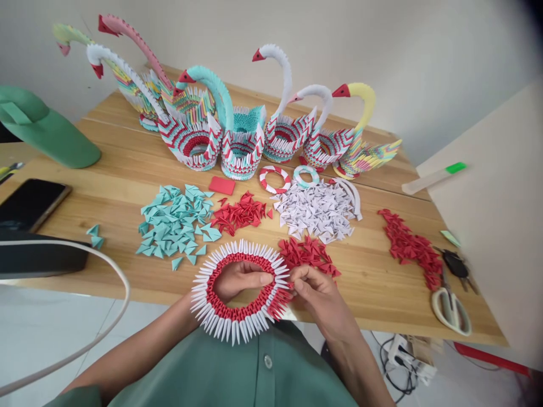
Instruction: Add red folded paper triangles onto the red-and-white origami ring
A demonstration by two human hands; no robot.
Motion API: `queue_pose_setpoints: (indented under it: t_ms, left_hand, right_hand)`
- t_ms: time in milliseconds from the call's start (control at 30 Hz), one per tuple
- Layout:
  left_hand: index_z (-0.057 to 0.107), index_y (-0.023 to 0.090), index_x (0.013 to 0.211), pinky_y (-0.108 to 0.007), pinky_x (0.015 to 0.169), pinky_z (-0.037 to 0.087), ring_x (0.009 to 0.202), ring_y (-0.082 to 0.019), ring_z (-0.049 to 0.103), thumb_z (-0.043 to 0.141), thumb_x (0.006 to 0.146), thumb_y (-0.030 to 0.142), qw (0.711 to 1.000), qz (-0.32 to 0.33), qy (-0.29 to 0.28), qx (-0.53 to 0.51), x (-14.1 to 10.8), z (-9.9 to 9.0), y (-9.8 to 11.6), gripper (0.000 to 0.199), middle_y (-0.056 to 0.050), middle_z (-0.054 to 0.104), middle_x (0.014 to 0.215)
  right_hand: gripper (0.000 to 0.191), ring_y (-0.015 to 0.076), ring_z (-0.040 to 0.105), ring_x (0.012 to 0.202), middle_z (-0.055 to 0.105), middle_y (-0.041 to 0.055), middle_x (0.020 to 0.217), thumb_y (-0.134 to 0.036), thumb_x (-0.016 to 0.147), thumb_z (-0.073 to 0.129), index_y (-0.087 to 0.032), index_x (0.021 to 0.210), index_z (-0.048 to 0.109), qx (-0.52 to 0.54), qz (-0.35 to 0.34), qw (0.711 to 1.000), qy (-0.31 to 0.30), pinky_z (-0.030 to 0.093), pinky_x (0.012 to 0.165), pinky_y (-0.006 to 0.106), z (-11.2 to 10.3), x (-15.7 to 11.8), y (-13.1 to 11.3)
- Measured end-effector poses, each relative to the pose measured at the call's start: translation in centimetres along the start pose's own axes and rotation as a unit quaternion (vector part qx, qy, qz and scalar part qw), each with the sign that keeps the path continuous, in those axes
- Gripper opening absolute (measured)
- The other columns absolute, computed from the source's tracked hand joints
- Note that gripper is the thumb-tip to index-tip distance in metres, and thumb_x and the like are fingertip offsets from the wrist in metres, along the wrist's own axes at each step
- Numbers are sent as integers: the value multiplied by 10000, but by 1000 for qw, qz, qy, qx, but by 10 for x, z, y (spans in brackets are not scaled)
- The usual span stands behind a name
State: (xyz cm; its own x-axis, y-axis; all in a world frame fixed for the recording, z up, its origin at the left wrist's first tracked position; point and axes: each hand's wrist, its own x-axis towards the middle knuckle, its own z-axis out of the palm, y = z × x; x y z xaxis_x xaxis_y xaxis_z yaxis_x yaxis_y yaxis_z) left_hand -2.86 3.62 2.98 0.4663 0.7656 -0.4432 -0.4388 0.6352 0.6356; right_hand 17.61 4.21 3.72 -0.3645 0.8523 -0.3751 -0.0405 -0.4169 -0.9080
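A ring of folded paper pieces (235, 328), red inside with white points outside, is held over the table's front edge. My left hand (240, 280) reaches through its opening, the thumb pressed on the inner right side. At the ring's right edge, where several outer pieces are red, my right hand (316, 291) pinches a small red piece (290, 286) between thumb and fingers. Just behind lies a red pile (311, 255). Farther back are a teal pile (173, 220), another red pile (241, 212) and a white pile (316, 209).
Several paper swans (241, 147) stand along the back. Two small rings (275, 180) lie before them. At left are a green bottle (51, 127), a phone (31, 204) and a cable (123, 277). Scissors (452, 311), keys (456, 264) and more red pieces (409, 243) lie right.
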Motion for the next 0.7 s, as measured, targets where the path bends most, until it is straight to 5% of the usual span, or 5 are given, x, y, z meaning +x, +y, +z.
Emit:
queue_pose_setpoints:
  t_ms: [700]
  left_hand:
    - [722, 128, 650, -256, 584, 380, 561, -120, 541, 875, 508, 419, 999, -14, 42, -21, 4, -9, -14, 358, -13, 671, 594]
  right_hand:
    - [219, 139, 515, 608, 588, -5, 661, -390, 796, 710, -185, 735, 664, -133, 8, 983, -122, 415, 584, 264, -20, 22, -28]
